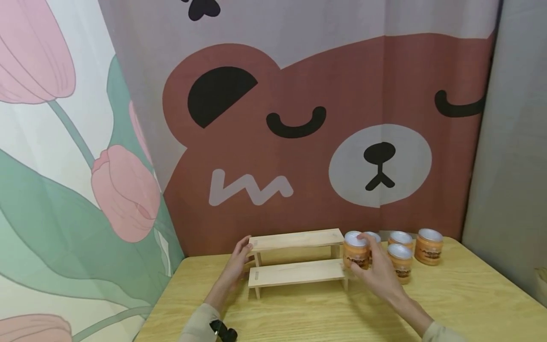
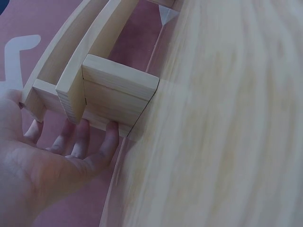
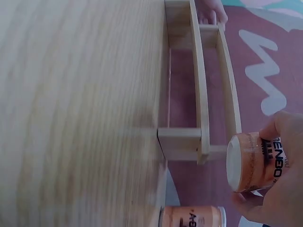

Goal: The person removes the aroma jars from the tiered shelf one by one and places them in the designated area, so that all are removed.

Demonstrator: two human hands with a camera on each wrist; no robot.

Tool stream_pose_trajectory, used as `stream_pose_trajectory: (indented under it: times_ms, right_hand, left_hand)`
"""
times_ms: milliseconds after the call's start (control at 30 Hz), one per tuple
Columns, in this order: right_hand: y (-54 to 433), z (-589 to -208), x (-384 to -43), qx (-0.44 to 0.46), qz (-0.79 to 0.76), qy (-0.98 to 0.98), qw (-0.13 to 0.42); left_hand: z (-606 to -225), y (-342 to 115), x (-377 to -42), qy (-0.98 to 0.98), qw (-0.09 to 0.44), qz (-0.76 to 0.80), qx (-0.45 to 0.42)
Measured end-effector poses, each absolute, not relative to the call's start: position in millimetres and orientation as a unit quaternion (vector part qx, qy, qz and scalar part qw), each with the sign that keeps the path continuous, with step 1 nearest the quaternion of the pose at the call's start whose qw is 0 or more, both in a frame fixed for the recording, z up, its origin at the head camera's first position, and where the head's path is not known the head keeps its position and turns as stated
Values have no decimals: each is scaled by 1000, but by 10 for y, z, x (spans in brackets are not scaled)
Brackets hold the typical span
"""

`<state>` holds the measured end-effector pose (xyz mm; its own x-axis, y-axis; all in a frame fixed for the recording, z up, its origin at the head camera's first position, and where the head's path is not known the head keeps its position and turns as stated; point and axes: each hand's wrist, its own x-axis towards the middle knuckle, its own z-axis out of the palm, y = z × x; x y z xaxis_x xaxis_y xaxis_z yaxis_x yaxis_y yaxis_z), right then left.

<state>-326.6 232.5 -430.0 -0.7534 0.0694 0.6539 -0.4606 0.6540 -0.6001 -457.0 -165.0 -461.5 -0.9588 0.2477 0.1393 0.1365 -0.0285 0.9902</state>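
Note:
A two-tier wooden rack (image 1: 295,273) of pale wood stands on the table. At its left end is my left hand (image 1: 237,266); in the left wrist view, the fingertips (image 2: 112,130) touch the rack's end, and the fingers are slightly bent. My right hand (image 1: 380,270) grips a short orange can (image 1: 354,251) with a silvery top, thumb on one side and fingers on the other. This can (image 3: 253,161) is off the table, beside the right end of the upper shelf (image 3: 229,85). Part of another can (image 1: 374,237) shows behind the right hand.
To the right of the hand stand more orange cans, one in front (image 1: 400,266), one behind it (image 1: 400,237) and one farthest right (image 1: 429,248). A curtain (image 1: 299,180) with a bear print hangs behind the wooden table (image 1: 290,318); a tulip-print curtain (image 1: 64,213) hangs at the left.

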Motion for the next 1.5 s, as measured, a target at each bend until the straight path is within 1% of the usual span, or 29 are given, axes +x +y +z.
stream_pose_trajectory:
  times_ms: [200, 400, 700, 867, 1133, 1400, 1500]
  right_hand:
    - [2468, -4305, -3309, 116, 397, -844, 341]
    - [2596, -4413, -3372, 111, 392, -844, 348]
    - [2661, -4512, -3452, 122, 385, -845, 351]
    - [2668, -4533, -3469, 127, 383, -850, 340]
    - [2709, -4597, -3499, 146, 389, -857, 305]
    - [2769, -4677, -3526, 155, 387, -857, 302]
    - [2782, -4703, -3535, 153, 399, -855, 293]
  left_hand:
    - [-4600, -1638, -4552, 695, 38, 704, 141]
    - [-4605, -1626, -4558, 698, 33, 702, 136]
    - [-4621, -1639, -4556, 697, 31, 704, 132]
    - [-4613, -1650, -4551, 697, 30, 704, 130]
    - [-4632, -1658, -4560, 697, 31, 705, 128]
    - [-4640, -1641, -4563, 692, 34, 708, 135]
    - [-4650, -1643, -4568, 695, 35, 705, 137]
